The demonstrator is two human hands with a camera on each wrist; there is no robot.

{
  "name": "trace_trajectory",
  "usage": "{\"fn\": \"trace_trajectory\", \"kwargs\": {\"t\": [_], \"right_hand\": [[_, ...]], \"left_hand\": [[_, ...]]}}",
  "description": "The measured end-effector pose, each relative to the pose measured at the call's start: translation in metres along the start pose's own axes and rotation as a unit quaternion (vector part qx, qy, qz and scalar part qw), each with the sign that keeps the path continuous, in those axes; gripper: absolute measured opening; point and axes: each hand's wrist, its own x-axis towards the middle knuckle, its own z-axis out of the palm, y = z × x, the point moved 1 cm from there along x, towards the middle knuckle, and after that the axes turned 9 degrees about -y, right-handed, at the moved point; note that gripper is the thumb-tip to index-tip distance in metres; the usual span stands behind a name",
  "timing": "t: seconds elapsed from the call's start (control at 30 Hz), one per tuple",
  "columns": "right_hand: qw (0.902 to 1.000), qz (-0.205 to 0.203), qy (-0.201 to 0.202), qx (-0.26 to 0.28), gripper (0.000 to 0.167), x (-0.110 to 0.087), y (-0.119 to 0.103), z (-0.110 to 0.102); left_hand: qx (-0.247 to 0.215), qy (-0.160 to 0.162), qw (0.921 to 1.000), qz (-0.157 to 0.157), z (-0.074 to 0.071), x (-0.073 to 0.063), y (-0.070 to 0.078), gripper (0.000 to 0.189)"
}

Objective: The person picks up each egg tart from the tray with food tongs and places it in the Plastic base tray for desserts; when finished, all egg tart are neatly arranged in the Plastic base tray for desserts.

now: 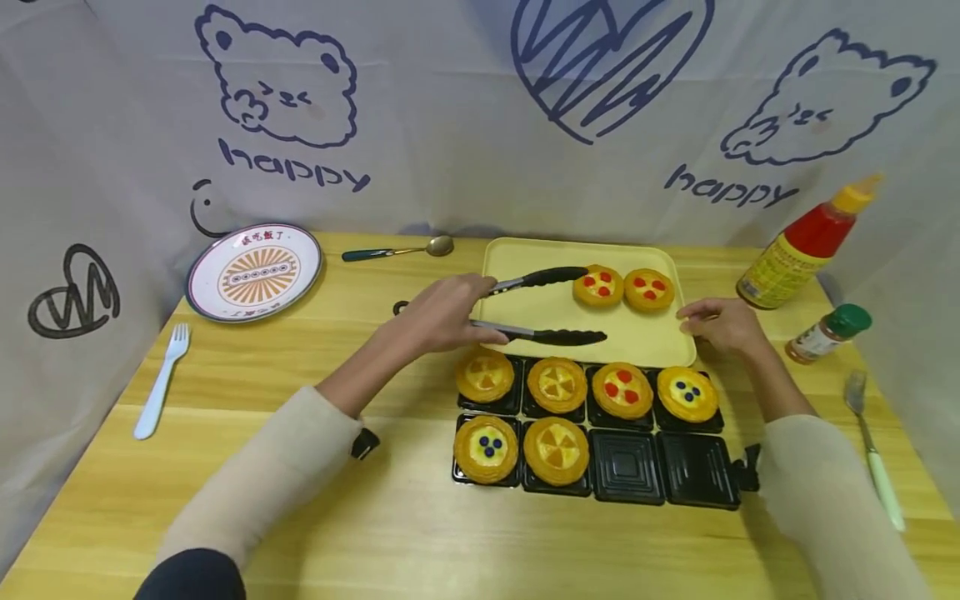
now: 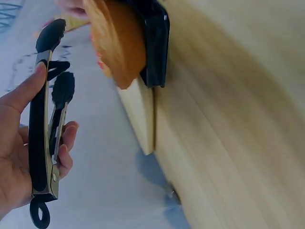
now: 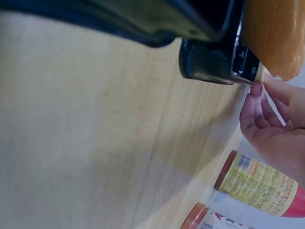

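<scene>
My left hand (image 1: 442, 315) grips black-and-silver tongs (image 1: 555, 276), whose two arms stand apart over the cream tray (image 1: 637, 337). Nothing lies between the tong tips. Two egg tarts with red toppings, a left tart (image 1: 598, 292) and a right tart (image 1: 649, 290), sit on the tray's right half, close by the upper tip. My right hand (image 1: 726, 325) pinches the tray's right edge between thumb and fingers. In front of the tray, a black compartment tray (image 1: 628, 467) bears several tarts topped with orange wedges, red dots or blue berries.
A patterned plate (image 1: 300, 292) and a light-blue fork (image 1: 163, 379) lie left, with a spoon (image 1: 439, 246) behind. A red-and-yellow sauce bottle (image 1: 787, 262), a green-capped spice jar (image 1: 821, 337) and a green-handled fork (image 1: 877, 467) are at right. A printed cloth (image 1: 450, 125) hangs behind the table.
</scene>
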Motion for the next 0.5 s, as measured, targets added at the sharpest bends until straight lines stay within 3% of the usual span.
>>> {"fn": "trace_trajectory", "kwargs": {"t": [0.13, 0.27, 0.4, 0.5], "right_hand": [[1.0000, -0.001, 0.003, 0.006, 0.031, 0.000, -0.001, 0.001], [0.9999, -0.006, 0.007, 0.007, 0.031, -0.001, -0.003, 0.001], [0.9999, -0.006, 0.006, 0.009, 0.032, -0.002, -0.004, 0.000], [0.9999, -0.003, 0.004, 0.009, 0.032, -0.003, -0.004, -0.001]], "left_hand": [[0.019, -0.018, 0.9992, -0.029, 0.002, 0.038, -0.006, 0.079], [0.027, -0.040, 0.9976, -0.051, 0.006, 0.067, -0.007, 0.076], [0.031, -0.067, 0.9947, -0.073, 0.012, 0.083, -0.004, 0.070], [0.038, -0.063, 0.9941, -0.079, 0.017, 0.088, -0.001, 0.061]]}}
